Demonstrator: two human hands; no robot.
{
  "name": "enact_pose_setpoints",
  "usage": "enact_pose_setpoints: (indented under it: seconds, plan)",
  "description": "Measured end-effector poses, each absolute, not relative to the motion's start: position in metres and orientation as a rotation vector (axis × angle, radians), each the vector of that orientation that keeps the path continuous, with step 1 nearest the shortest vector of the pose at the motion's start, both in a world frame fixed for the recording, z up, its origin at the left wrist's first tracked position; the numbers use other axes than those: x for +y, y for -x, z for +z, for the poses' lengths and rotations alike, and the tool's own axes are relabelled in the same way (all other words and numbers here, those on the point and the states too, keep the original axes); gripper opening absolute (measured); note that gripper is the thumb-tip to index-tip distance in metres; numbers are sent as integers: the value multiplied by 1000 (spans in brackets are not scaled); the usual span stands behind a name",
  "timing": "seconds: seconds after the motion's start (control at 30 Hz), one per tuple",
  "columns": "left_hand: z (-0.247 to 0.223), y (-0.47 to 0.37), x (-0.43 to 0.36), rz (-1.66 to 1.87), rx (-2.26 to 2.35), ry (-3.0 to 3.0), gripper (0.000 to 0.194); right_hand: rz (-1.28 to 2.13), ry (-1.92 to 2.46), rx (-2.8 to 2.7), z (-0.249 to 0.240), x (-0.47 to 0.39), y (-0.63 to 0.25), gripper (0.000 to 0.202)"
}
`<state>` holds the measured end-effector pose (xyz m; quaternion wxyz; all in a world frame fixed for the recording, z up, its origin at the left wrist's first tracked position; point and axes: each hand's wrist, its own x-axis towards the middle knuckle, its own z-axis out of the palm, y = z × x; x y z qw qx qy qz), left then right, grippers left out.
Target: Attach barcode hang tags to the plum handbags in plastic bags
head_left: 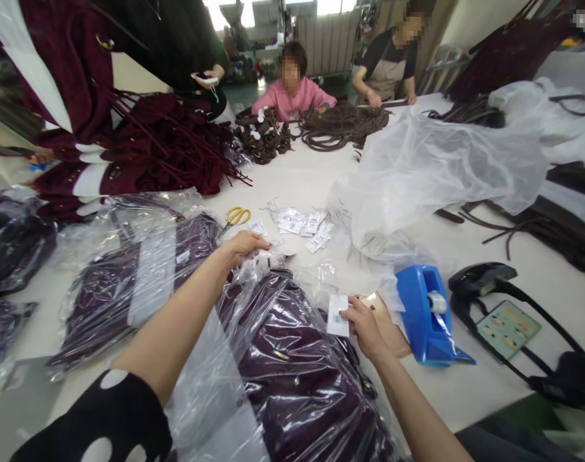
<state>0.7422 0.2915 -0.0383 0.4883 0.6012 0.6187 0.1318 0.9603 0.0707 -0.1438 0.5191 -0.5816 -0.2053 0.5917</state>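
In front of me lies a clear plastic bag (296, 378) with a dark maroon item in it. My left hand (244, 247) is closed at the far end of this bag, pinching its crumpled plastic. My right hand (366, 327) grips a white barcode tag (339, 314) between thumb and fingers, just above the bag's right side. More barcode tags (314, 224) with thin strings are spread beyond my hands. Yellow-handled scissors (238, 215) rest past my left hand. A blue tape dispenser (423, 314) stands right of my right hand.
Another bagged maroon item (104, 289) lies at left, with stacked maroon goods (162, 141) behind. White plastic sheeting (446, 160) covers the right back. A black headset-like device (557, 378) lies at right. Coworkers (295, 93) are across the table, near brown straps (340, 125).
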Motion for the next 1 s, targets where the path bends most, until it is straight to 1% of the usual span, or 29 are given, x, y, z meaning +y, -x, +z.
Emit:
enact_pose_setpoints:
  seconds: [0.07, 0.13, 0.17, 0.2, 0.23, 0.27, 0.33, 0.4, 0.43, 0.47, 0.5, 0.57, 0.6, 0.67, 0.73, 0.83, 1.0]
  plan:
    - [-15, -733, 287, 353, 1419, -1383, 20, 1297, 1772, -752, -148, 76, -962, 30]
    - [10, -726, 279, 394, 1309, -1304, 23, 952, 2131, -1131, -139, 80, -961, 20]
    - [22, -723, 274, 408, 1259, -1273, 24, 736, 2215, -1318, -129, 82, -958, 18]
    - [35, -721, 268, 414, 1221, -1255, 25, 545, 2207, -1469, -118, 85, -953, 20]
    - [48, -719, 260, 417, 1197, -1250, 25, 413, 2111, -1582, -104, 89, -945, 25]
    - [61, -717, 252, 421, 1178, -1247, 24, 345, 1959, -1657, -91, 94, -936, 33]
    - [88, -716, 231, 431, 1140, -1249, 22, 344, 1604, -1717, -65, 108, -911, 52]
    - [112, -715, 208, 450, 1110, -1256, 19, 438, 1321, -1702, -45, 121, -884, 68]
    - [123, -715, 197, 460, 1102, -1255, 18, 513, 1217, -1679, -37, 126, -871, 70]
    - [132, -715, 187, 467, 1099, -1249, 18, 597, 1137, -1639, -31, 129, -859, 66]
    - [140, -714, 177, 477, 1100, -1239, 18, 692, 1074, -1588, -26, 129, -848, 57]
    - [149, -710, 161, 507, 1103, -1225, 18, 914, 977, -1450, -20, 124, -834, 32]
    - [151, -707, 155, 535, 1105, -1221, 18, 1049, 938, -1368, -17, 118, -830, 23]
    - [148, -697, 147, 629, 1118, -1203, 18, 1355, 871, -1169, -11, 103, -827, 19]
    - [138, -684, 139, 751, 1141, -1153, 20, 1608, 829, -903, -3, 86, -830, 22]
    - [115, -666, 126, 898, 1137, -1026, 21, 1793, 763, -565, 12, 61, -838, 25]
    - [81, -655, 94, 1193, 1045, -753, 14, 2072, 512, -338, 28, 25, -838, 19]
